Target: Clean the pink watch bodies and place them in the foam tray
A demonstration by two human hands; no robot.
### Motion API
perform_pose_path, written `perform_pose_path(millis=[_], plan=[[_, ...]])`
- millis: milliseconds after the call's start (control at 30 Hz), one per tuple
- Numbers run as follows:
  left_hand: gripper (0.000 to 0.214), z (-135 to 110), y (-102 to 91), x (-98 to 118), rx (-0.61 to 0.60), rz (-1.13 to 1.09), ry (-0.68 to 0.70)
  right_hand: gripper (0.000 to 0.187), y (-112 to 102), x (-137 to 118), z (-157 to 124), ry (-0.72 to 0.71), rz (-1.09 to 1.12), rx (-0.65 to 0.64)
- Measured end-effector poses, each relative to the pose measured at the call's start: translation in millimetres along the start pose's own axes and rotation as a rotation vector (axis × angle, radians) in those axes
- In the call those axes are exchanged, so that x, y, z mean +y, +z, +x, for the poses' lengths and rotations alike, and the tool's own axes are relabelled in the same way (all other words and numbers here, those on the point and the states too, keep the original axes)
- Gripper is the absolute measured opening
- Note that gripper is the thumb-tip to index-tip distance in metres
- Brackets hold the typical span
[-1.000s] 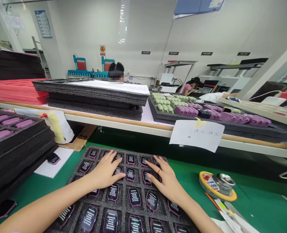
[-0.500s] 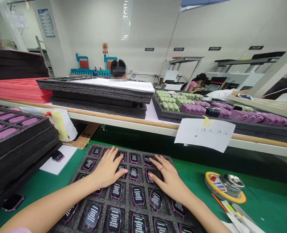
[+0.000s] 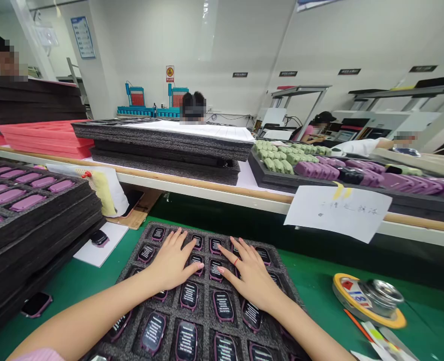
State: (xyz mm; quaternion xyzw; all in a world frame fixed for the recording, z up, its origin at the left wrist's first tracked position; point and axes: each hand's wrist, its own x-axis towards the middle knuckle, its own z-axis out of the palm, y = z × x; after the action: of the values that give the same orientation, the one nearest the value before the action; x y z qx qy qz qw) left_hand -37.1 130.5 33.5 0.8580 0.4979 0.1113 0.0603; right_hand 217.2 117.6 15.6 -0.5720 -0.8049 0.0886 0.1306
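Observation:
A dark foam tray (image 3: 285, 288) lies on the green bench in front of me, its pockets filled with several small purple-rimmed devices (image 3: 222, 305) with black labelled faces. My left hand (image 3: 172, 261) rests flat on the tray's far left part, fingers spread over the devices. My right hand (image 3: 247, 273) lies flat beside it toward the middle, fingers stretched out, a thin red ring on one finger. Neither hand grips anything.
A stack of foam trays with pink parts (image 3: 30, 210) stands at left, loose devices (image 3: 98, 237) near it. A tape roll with a metal piece (image 3: 370, 300) lies right. A raised shelf (image 3: 207, 188) holds foam stacks, green and purple parts and a paper note (image 3: 338, 211). Other people sit beyond.
The view has shifted to the left, so everything sits further right in the picture. Both hands stay flat on the tray, and my right hand has drawn slightly closer to the left.

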Motion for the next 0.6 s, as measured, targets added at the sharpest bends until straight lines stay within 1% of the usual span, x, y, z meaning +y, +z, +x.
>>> perform_pose_path(millis=[167, 367, 467, 600], plan=[[0.072, 3, 3.8, 2, -0.005, -0.025, 0.004, 0.061, -1, 1, 0, 0.008, -0.005, 0.014], [0.074, 2, -4.9, 2, 0.03, -0.039, -0.022, 0.068, 6, 9, -1, 0.021, 0.003, 0.032], [0.073, -1, -12.2, -4, 0.036, -0.035, -0.049, 0.068, 11, 8, 1, -0.005, 0.012, 0.023], [0.07, -12, -22.4, -22, 0.034, -0.014, -0.115, 0.068, 11, -6, 6, -0.056, 0.022, -0.014]])
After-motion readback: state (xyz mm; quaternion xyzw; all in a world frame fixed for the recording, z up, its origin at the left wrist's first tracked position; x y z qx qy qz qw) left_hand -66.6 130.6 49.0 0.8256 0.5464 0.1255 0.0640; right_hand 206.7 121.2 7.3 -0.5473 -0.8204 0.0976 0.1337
